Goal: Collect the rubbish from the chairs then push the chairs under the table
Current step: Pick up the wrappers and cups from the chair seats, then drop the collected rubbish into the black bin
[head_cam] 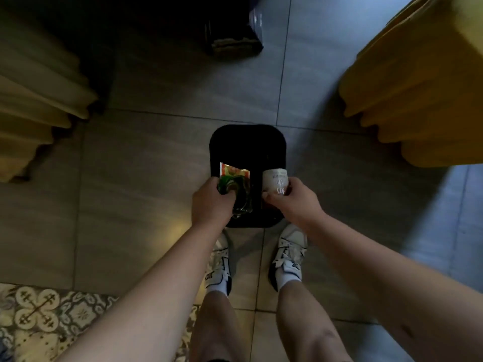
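Note:
A black bin stands on the tiled floor right in front of my feet. Over its near left part, my left hand grips a green bottle and a red and yellow wrapper. Over the near right rim, my right hand holds a white paper cup with printed marks. The inside of the bin is dark and I cannot see what lies in it.
Yellow draped cloth hangs at the left and at the right. A dark piece of furniture stands at the back. A patterned rug lies at the lower left. My shoes stand just behind the bin.

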